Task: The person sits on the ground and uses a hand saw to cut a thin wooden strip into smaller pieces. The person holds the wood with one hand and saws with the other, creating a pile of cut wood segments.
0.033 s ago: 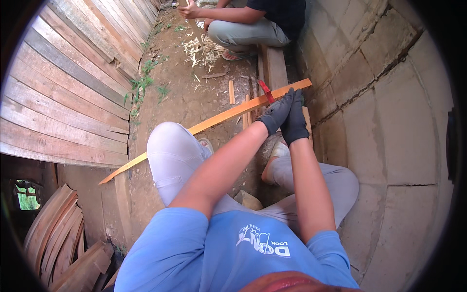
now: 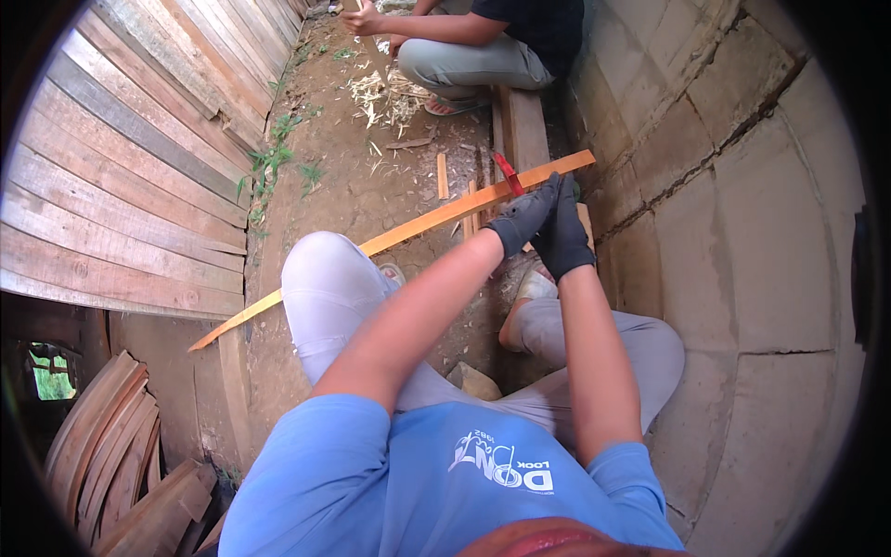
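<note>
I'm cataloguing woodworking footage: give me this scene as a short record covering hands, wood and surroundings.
Left hand: dark-gloved, by the wooden strip; grip unclear
Right hand: dark-gloved, close beside the left; grip unclear
Wooden strip: long, slanted, partly hidden
Red object: at the strip, kind unclear
Co-worker: ahead, holding wood
Shavings: pale, on the ground

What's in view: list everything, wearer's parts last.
Long wooden strip: one, orange, across the middle
Narrow object: one, red, near strip's right end
Co-worker: one, dark top, top centre
Wooden piece: one, pale, in co-worker's hand
Shavings: many, pale, beside co-worker
Beam: one, brown, below co-worker
Short strips: several, orange to brown, near beam
Plants: several, green, along plank wall
Plank wall: one, brown and grey, left
Block wall: one, brownish, right
Planks: several, brown, lower left
Stone: one, tan, between legs
Left grip: one, dark glove, by strip
Right grip: one, dark glove, beside left
Legs: two, grey, middle
Shirt: one, blue, bottom
</note>
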### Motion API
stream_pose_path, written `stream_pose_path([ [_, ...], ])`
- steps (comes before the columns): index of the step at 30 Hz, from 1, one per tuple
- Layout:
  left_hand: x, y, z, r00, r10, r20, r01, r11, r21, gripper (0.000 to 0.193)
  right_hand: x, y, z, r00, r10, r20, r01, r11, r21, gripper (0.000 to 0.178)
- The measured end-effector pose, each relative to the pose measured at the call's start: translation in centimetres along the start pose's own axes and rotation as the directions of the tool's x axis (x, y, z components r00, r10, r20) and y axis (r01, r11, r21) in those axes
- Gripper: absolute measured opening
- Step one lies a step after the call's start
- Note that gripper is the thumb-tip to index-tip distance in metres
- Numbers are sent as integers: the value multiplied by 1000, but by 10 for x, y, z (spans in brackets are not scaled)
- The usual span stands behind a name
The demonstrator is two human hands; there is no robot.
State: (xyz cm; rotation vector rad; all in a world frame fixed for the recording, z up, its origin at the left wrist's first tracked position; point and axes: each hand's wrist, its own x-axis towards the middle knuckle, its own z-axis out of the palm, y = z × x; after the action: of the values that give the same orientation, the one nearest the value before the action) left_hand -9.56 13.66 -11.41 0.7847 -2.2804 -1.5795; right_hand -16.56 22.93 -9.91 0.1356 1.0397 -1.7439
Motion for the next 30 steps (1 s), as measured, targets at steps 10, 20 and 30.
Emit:
stream_pose_path([
  [10, -17, 54, -54, 827, -214, 520, -419, 383, 823, 65, -130, -71, 58, 64, -882, 467, 779, -248, -576, 43],
  [20, -62, 48, -110, 850, -346, 397, -133, 588, 798, 84, -73, -44, -70, 794, -608, -1, 571, 746, -342, 64],
  [30, -100, 67, -18, 985, 166, -36, -166, 986, 6, 80, -92, 46, 32, 911, -346, 224, 377, 919, -116, 76],
])
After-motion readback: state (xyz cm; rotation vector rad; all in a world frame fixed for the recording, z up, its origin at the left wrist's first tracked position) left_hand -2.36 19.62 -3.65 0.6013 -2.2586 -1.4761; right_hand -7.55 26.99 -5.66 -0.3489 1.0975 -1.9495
